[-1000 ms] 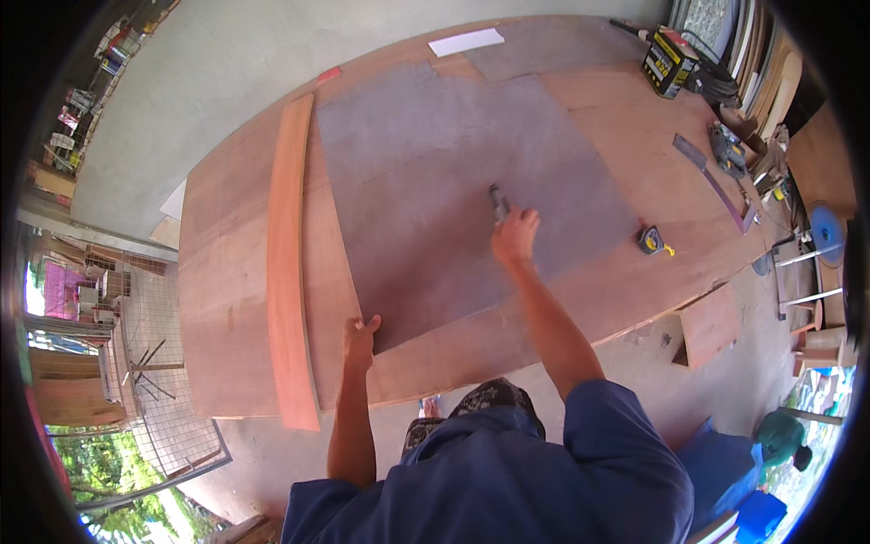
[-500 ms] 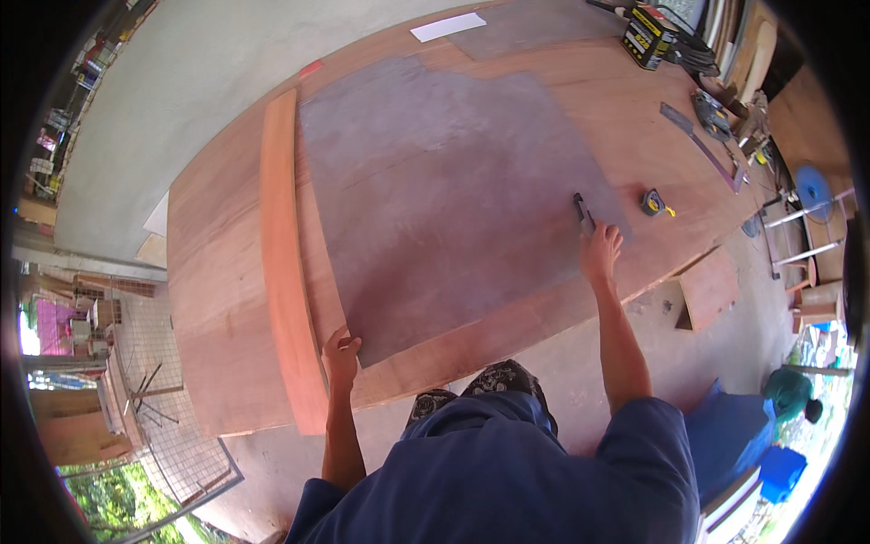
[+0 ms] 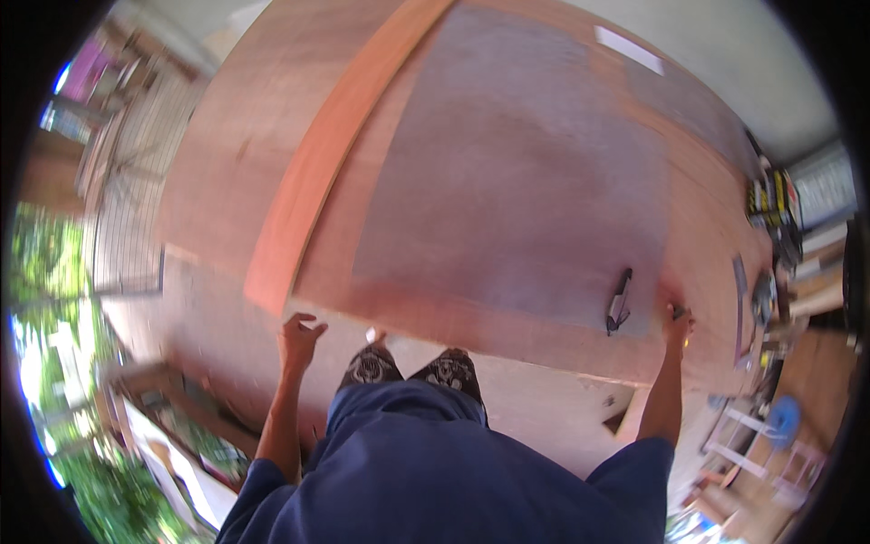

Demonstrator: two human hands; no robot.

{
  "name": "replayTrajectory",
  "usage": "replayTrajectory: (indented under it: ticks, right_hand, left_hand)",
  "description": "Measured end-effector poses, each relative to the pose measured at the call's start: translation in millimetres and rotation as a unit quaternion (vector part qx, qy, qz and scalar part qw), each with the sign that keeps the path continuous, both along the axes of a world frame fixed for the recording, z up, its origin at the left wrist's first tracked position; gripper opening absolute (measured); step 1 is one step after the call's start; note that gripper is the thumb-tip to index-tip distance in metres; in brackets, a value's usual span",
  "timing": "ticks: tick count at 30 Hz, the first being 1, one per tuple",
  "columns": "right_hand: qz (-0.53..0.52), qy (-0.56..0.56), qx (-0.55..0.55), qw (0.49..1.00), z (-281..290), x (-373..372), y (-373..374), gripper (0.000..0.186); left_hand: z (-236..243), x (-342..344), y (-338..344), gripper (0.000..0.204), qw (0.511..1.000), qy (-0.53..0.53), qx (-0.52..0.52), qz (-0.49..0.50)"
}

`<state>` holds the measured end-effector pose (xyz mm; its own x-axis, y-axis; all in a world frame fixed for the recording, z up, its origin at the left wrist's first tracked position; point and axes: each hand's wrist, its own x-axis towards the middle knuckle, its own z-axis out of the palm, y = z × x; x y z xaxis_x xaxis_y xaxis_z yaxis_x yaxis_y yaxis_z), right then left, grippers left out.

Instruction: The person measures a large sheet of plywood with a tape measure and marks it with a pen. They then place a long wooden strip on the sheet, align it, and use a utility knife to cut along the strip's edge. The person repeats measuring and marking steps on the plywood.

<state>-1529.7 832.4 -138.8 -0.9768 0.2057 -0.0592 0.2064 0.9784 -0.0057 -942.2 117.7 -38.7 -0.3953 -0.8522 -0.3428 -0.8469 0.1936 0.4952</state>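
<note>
A large grey sheet (image 3: 526, 163) lies flat on the reddish-brown wooden tabletop (image 3: 227, 172). My right hand (image 3: 678, 319) is at the right of the sheet, its fingers closed round the tape measure (image 3: 678, 311), which they mostly cover. Just left of that hand, a slim dark hand tool (image 3: 619, 304) rests on the sheet near its front right corner; blur hides its exact kind. My left hand (image 3: 299, 337) hangs beyond the table's front edge, fingers loosely bent and apart, holding nothing. Nearest to it is the lower end of a long orange-brown board (image 3: 331, 136).
A white strip (image 3: 629, 49) lies at the back right. Along the right side are a black and yellow box (image 3: 770, 195) and a long dark metal tool (image 3: 740, 308). A low frame with a blue round object (image 3: 783, 420) stands on the floor beyond.
My right hand has left the slim dark tool on the sheet and moved right onto the tape measure. My left hand has come off the sheet's front left corner. The view has turned.
</note>
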Motion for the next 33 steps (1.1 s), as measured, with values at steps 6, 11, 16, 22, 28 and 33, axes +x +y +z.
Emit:
replayTrajectory:
  ticks: [6,11,16,22,28,33]
  right_hand:
    - [0.072,0.214,-0.248,0.942,69.8,14.4,-80.9,0.066]
    - [0.427,-0.186,-0.476,0.746,160.9,185.5,-304.3,0.056]
    - [0.668,-0.426,-0.380,0.478,203.5,409.1,-453.5,0.080]
    - [0.783,-0.525,-0.213,0.258,225.2,539.9,-476.6,0.081]
    - [0.873,-0.479,-0.041,0.087,211.3,671.7,-487.8,0.054]
    - [0.926,-0.371,0.064,0.044,208.8,751.9,-552.8,0.037]
  left_hand:
    - [56.6,31.2,109.9,0.034,0.989,0.062,0.070,0.117]
    - [90.4,-6.0,182.1,0.036,0.955,0.190,0.213,0.075]
    - [122.2,40.6,234.1,0.051,0.879,0.367,0.276,0.130]
    - [130.8,168.0,306.1,0.032,0.861,0.370,0.196,0.287]
    - [96.4,335.6,450.2,0.025,0.744,0.474,-0.008,0.470]
    - [56.6,534.2,663.9,0.018,0.513,0.449,-0.063,0.729]
